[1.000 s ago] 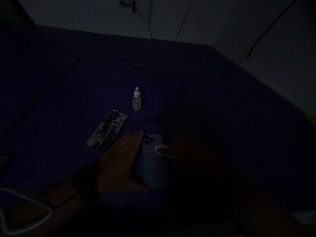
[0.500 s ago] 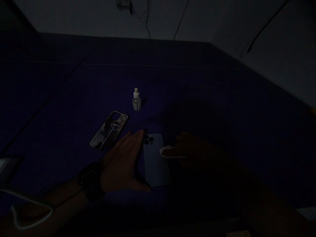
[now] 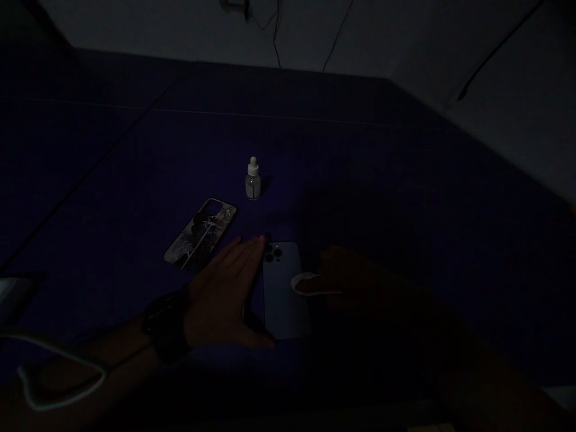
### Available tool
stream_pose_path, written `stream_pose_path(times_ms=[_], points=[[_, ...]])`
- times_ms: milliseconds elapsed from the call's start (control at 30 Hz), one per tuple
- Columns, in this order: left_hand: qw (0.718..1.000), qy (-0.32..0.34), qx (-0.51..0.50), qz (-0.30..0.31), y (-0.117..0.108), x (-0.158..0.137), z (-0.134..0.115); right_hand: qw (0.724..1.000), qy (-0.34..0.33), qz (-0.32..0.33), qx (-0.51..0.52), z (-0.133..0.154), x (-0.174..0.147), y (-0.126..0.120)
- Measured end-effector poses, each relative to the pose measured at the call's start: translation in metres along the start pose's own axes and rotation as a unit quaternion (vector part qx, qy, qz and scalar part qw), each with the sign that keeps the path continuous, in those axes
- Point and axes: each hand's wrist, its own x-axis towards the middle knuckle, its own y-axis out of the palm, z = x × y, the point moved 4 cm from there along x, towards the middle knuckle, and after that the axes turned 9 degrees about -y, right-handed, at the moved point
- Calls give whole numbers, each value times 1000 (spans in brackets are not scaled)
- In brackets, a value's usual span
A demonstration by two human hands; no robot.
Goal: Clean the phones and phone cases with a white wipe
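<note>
A pale blue smartphone (image 3: pixel 284 300) lies with its back and camera cluster facing up on the dark purple surface. My left hand (image 3: pixel 227 300), wearing a black watch, spans its left side with fingers outstretched, fingertips at the top left corner and thumb at the bottom left corner, bracing it. My right hand (image 3: pixel 348 276), very dark in shadow, is closed on a thin white cloth (image 3: pixel 299 283), which is bent around a fingertip over the phone's right side. Left of the phone rests a patterned phone case (image 3: pixel 200 234).
Beyond the phone stands a small dropper bottle (image 3: pixel 252 183) with a white top. A pale object (image 3: pixel 13 294) sits at the left edge. A white cord (image 3: pixel 63 403) loops across my left forearm. Cables hang on the wall behind; the scene is very dim.
The cloth and my right fingertip have shifted slightly down along the phone's back. My left hand stays in place; the background has shifted a little with the camera.
</note>
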Motion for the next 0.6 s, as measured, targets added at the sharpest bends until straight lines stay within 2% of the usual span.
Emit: stream_pose_path(times_ms=[67, 233, 467, 600], points=[[1000, 2, 2, -2, 0, 0, 0, 1000, -1, -2, -7, 2, 5, 4], [1000, -3, 10, 7, 0, 0, 1, 997, 56, -25, -44, -8, 2, 3], [1000, 3, 3, 1, 0, 0, 0, 1000, -9, 7, 19, 3, 4, 2], [1000, 0, 8, -1, 0, -1, 1, 998, 57, -22, -30, -5, 5, 5]])
